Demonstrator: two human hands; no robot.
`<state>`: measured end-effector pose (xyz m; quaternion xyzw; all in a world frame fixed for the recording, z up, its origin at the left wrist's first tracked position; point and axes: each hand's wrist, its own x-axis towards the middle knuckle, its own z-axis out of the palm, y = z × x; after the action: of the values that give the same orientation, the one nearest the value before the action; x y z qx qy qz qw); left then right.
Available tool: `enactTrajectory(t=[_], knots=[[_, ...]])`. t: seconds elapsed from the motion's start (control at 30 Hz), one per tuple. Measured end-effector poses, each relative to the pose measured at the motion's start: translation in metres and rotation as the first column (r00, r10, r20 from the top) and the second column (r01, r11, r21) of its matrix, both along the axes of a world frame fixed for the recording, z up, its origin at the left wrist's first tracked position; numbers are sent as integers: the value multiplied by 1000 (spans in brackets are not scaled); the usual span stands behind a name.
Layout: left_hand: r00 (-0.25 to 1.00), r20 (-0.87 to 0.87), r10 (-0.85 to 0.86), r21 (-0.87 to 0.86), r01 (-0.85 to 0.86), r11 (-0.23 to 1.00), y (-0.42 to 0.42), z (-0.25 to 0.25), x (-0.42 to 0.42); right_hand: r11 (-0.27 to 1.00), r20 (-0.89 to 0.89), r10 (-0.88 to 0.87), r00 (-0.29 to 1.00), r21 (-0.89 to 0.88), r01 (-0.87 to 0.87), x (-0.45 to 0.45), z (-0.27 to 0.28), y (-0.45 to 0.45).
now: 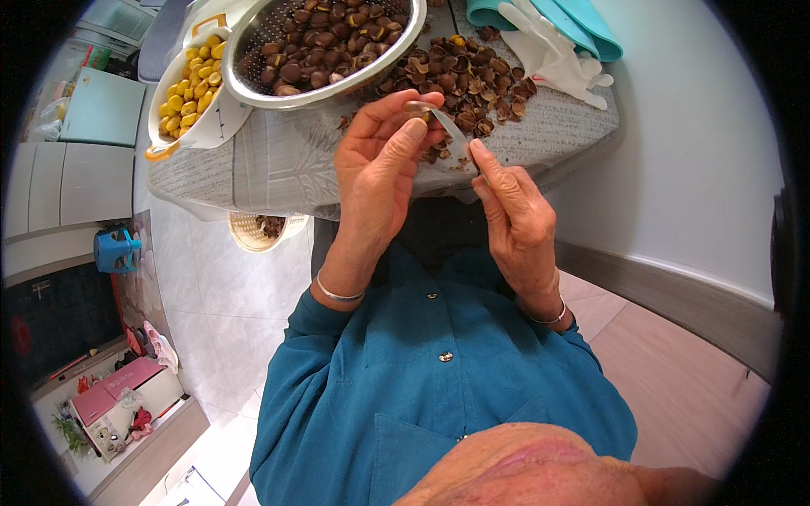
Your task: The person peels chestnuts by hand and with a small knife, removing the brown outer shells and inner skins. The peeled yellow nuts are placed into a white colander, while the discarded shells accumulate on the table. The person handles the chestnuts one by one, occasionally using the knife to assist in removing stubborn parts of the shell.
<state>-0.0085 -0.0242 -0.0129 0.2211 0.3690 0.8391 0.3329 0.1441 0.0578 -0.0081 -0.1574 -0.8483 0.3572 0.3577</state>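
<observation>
Between the thumb and fingers of my left hand (pixel 387 155) is a chestnut (pixel 417 112), mostly covered by the fingertips. My right hand (pixel 516 212) grips a small knife (pixel 450 131), its curved blade reaching to the chestnut. Beyond my hands stands a metal colander (pixel 233 63) full of brown chestnuts (pixel 323 44) in their shells. To its left, a white bowl (pixel 223 120) with orange handles holds peeled yellow chestnuts (pixel 193 88). A heap of broken chestnut shells (pixel 471 76) lies on the table just past the knife.
A grey patterned cloth (pixel 278 164) covers the table. White gloves (pixel 557 54) and a turquoise item (pixel 579 25) lie at the far right, by the wall (pixel 683 126). A woven basket (pixel 243 234) with shell scraps stands on the floor. A blue stool (pixel 115 250) is at the left.
</observation>
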Motion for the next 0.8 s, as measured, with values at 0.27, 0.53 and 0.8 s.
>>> enactTrajectory(t=[0.27,0.53,0.8], knots=[[997,-60,44,-26,-45,999,1,-1,1,999,26,-41,999,33,40,0,-3,-2],[994,-71,77,-49,-80,996,0,-4,0,998,30,-45,999,54,43,0,-7,-3],[991,-95,98,-49,-103,993,0,-6,2,997,115,-56,992,61,49,2,-4,-6]])
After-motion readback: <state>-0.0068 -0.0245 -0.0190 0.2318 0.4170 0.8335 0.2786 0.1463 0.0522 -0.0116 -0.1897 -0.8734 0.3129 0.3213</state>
